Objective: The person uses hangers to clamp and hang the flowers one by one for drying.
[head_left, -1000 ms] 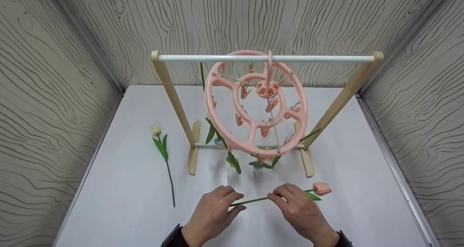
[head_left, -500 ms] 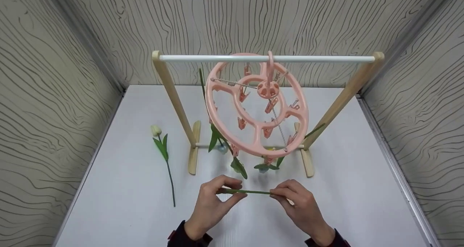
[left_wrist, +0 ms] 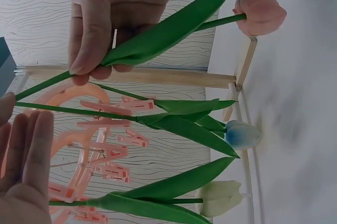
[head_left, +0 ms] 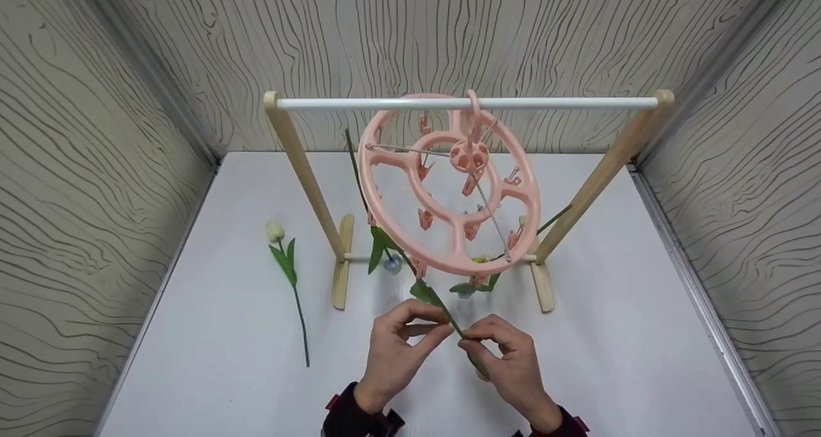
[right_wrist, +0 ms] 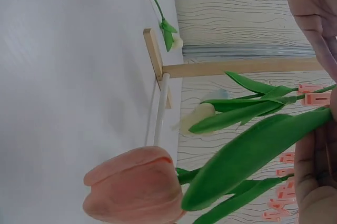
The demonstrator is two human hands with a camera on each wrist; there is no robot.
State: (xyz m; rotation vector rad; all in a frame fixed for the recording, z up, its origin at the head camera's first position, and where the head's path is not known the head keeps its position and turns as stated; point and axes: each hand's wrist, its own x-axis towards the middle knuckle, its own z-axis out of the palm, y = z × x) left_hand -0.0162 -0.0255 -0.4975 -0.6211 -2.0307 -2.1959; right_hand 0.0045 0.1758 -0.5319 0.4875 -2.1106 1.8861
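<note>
Both hands have drawn closer together since half a second ago, and the stem [left_wrist: 45, 86] between them has swung from nearly level to a slant, rising toward the upper left of the head view. Its pink tulip [left_wrist: 261, 16] shows bloom and leaf at the upper right of the left wrist view. At lower centre right of the head view, the right hand [head_left: 510, 366] pinches the stem near the leaf's base; the left hand [head_left: 404, 350] brings thumb and index tips together at the stem higher up, but I cannot tell whether they grip it or merely touch.

Judging by the tulips already hanging, a blue bloom [left_wrist: 242, 134] and a pale bloom [left_wrist: 220, 198], the step looks like bringing this stem up to the pink ring hanger [head_left: 457, 238]. The next move seems to call for a free clip squeezed apart while the right hand steadies the flower. One white tulip [head_left: 285, 267] lies on the desk [head_left: 218, 334] at centre left.

In the head view the right hand covers most of the pink bloom, and the stem's upper end merges with a hanging leaf. Frame edges crop the hands in both wrist views.
</note>
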